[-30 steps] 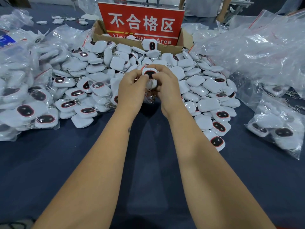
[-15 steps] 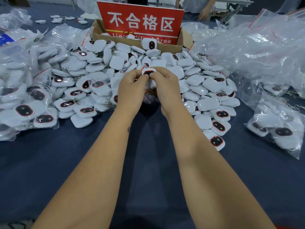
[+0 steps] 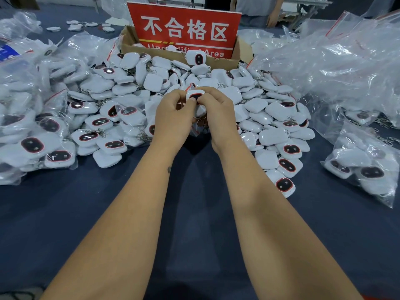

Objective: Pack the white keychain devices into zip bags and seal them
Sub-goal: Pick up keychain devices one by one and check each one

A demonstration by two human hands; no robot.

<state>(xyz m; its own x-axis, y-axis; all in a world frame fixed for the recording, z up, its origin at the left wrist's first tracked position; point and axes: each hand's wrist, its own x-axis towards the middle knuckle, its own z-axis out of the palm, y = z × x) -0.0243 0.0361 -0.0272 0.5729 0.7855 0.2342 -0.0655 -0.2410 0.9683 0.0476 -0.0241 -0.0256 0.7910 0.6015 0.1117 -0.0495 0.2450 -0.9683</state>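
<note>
Centrally, left hand [image 3: 173,118] and right hand [image 3: 218,113] both pinching one white keychain device [image 3: 195,94], fingers curled, perhaps already inside a zip bag [image 3: 198,126], above the device pile [image 3: 266,118] toward the table's [image 3: 65,213] far edge.

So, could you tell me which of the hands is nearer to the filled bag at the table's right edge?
Right. The right hand is on the side of the filled bag; the left hand lies farther off, beyond it.

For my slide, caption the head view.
Both hands, left hand and right hand, pinch one white keychain device above the loose pile, before a red sign.
</note>
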